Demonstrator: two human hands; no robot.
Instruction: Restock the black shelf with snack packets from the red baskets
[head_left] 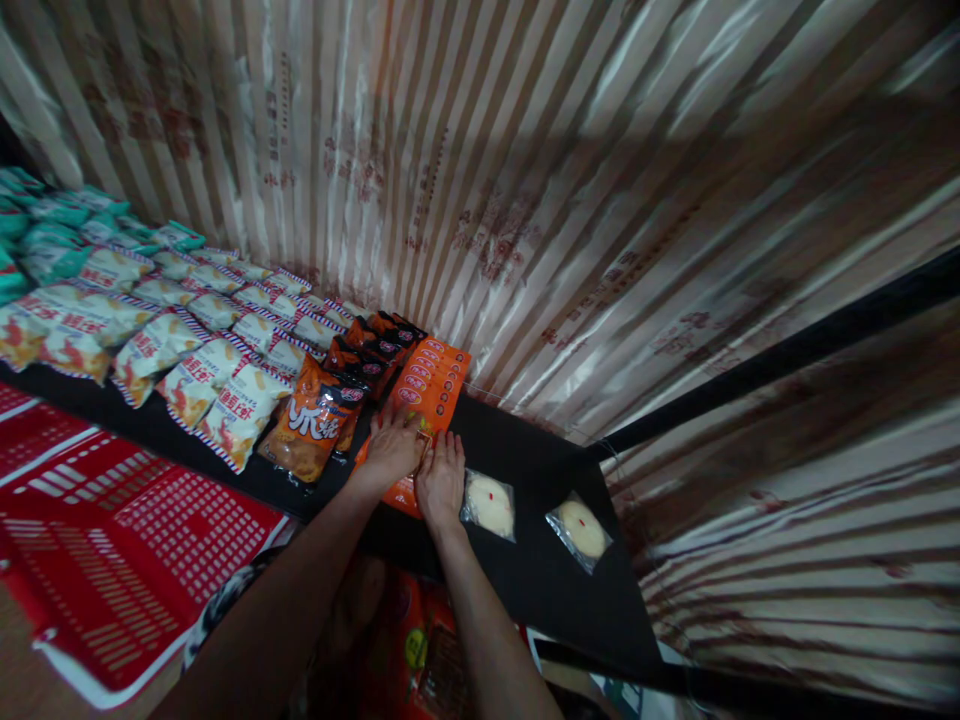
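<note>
Both hands are at a row of overlapping orange snack packets on a black shelf. My left hand lies over the front packets with its fingers stretched out. Along their right edge rests my right hand, fingers extended and close together. To the left stands a brown-and-orange snack bag, with more dark orange bags behind it. A round pale cracker in a clear wrapper lies just right of my right hand, and a second wrapped cracker lies farther right.
Rows of white snack bags and teal bags fill the shelf's left. Red plastic baskets sit below its front edge. A striped, printed sheet hangs behind; a black bar slants at right. More orange packs are below my arms.
</note>
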